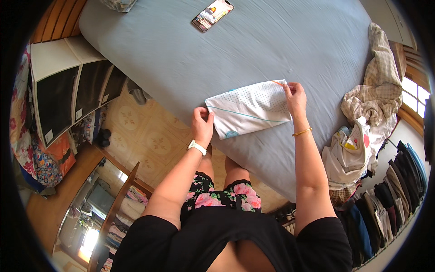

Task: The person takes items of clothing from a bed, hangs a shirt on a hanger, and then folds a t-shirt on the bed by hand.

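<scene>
A folded white cloth with small grey-blue dots, teal lines and a bit of orange lies at the near edge of the grey-blue bed. My left hand pinches its left end, fingers closed at the edge. At the opposite end, my right hand grips the upper right corner between thumb and fingers. The cloth spreads roughly flat between both hands, slightly tilted up toward the right. What kind of cloth it is, I cannot make out.
A lit phone rests on the far part of the bed. Crumpled beige checked fabric is heaped along the right edge, near a rack of hanging clothes. Dark-fronted cabinets and an open mirrored wardrobe door stand left.
</scene>
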Demonstrator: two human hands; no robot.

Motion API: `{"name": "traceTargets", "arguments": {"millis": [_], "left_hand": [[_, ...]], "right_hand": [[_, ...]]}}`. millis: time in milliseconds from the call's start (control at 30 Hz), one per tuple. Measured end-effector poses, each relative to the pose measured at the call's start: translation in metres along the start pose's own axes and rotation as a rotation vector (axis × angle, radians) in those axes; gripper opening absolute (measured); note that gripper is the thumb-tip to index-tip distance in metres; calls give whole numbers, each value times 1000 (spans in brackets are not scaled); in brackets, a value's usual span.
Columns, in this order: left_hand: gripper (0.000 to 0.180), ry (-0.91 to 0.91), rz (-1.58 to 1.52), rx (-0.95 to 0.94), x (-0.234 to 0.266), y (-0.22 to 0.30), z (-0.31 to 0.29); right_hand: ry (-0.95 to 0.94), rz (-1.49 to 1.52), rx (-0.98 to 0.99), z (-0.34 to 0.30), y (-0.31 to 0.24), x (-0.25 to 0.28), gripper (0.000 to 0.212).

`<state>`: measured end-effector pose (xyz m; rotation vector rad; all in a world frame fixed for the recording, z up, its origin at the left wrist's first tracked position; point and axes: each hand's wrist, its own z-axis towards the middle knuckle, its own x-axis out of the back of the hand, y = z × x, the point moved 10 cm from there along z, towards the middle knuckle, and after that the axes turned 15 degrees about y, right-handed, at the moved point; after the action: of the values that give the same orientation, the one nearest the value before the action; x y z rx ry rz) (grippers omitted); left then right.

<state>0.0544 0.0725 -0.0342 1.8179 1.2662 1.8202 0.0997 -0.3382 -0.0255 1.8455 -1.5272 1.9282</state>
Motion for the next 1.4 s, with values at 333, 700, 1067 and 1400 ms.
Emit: {"name": "traceTargets", "arguments": {"millis": [333, 700, 1067, 1400], "left_hand": [[32, -450, -534, 597, -42, 31, 7], [18, -359, -114, -749, 47, 219, -32], [26, -865, -132, -305, -73, 134, -104], [47, -460, -64, -560, -197, 197, 94]], "right_hand": [[-632, 343, -282, -38, 7, -38, 45], [-251, 795, -11, 24, -92, 66, 28], [-4, 707, -832, -153, 149, 18, 35], [64, 821, -1080, -261, 113, -44, 45]]}}
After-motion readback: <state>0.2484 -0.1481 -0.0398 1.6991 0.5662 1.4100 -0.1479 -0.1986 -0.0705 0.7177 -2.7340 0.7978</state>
